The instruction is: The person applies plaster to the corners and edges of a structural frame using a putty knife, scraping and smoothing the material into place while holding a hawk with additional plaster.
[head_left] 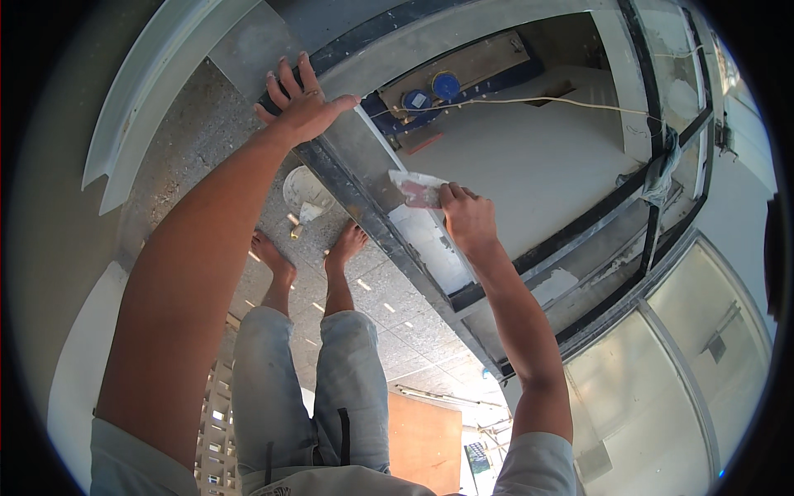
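Observation:
My right hand (470,217) grips a putty knife (420,188), its wide blade smeared with white paste. The blade lies close over the inner edge of a grey panel in a dark metal frame (364,202); whether it touches, I cannot tell. Below the blade, a white paste patch (428,252) covers part of that panel. My left hand (308,114) rests on the far-left corner of the frame, fingers spread, thumb stretched to the right, holding nothing.
On the floor near my bare feet sits a round white-smeared container (304,186) with a second putty knife (303,217). Inside the frame opening are two blue round tubs (445,85) and a pale cord (546,101). A grey cloth (660,174) is tied around the frame at right.

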Tool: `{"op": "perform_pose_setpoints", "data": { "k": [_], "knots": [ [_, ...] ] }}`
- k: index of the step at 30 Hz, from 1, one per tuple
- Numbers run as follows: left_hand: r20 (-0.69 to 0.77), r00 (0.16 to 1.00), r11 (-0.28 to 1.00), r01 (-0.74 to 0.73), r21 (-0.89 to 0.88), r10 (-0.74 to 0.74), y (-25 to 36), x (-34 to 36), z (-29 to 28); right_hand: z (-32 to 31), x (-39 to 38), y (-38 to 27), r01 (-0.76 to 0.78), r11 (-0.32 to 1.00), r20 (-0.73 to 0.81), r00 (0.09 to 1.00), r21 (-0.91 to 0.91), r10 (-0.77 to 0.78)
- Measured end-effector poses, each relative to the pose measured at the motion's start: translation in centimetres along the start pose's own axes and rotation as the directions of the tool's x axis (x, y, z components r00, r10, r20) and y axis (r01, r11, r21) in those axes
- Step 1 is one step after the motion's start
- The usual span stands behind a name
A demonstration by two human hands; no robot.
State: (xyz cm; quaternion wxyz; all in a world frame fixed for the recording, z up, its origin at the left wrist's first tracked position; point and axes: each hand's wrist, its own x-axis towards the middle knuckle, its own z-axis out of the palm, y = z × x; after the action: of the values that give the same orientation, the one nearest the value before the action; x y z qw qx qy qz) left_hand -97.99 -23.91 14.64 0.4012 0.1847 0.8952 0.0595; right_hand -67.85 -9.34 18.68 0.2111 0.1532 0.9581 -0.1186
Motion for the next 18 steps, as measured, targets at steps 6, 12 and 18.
{"op": "perform_pose_setpoints", "data": {
  "k": [6, 12, 18],
  "knots": [
    [0.003, 1.0, 1.0, 0.007, 0.008, -0.007, -0.9, 0.2, -0.2, -3.6, -0.7, 0.6, -0.313, 0.813, 0.036, 0.94, 0.49, 0.341],
    [0.017, 1.0, 1.0, 0.003, -0.024, -0.003, -0.2, -0.3, -0.7, 4.8, -12.3, 2.6, -0.37, 0.804, 0.228, 0.928, 0.465, 0.295],
    [0.004, 1.0, 1.0, -0.014, -0.019, 0.014, -0.4, 0.0, -0.5, 6.7, -10.5, 4.6, -0.444, 0.841, 0.191, 0.895, 0.311, 0.402]
  ]
}}
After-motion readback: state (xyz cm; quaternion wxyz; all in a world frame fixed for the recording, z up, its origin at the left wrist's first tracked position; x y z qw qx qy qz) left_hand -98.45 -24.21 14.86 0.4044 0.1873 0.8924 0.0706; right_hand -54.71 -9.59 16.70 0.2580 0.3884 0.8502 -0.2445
